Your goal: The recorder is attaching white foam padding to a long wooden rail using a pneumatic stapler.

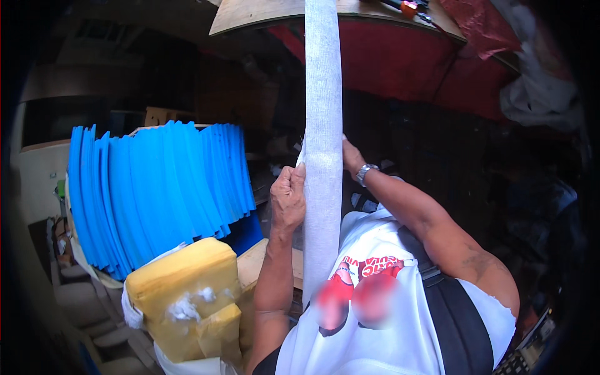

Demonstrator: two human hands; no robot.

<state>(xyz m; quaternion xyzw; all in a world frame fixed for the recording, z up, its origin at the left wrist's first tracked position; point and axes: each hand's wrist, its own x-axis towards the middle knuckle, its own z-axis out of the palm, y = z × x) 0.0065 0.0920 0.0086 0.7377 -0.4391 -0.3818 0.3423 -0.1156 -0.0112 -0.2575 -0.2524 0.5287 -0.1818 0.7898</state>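
White fabric strip (323, 156) hangs vertically before the torso, running up to the wooden worktop (262, 14). Left hand (288, 199), forearm raised, fingers curled, pinches its left edge; right hand (351, 156), wrist bent inward, grips behind, fingers hidden. Yellow foam block (187, 294) and stacked blue sheets (156, 194) lie leftward.

White strip (322, 125) cut off at top; right hand (351, 156) mostly hidden behind it
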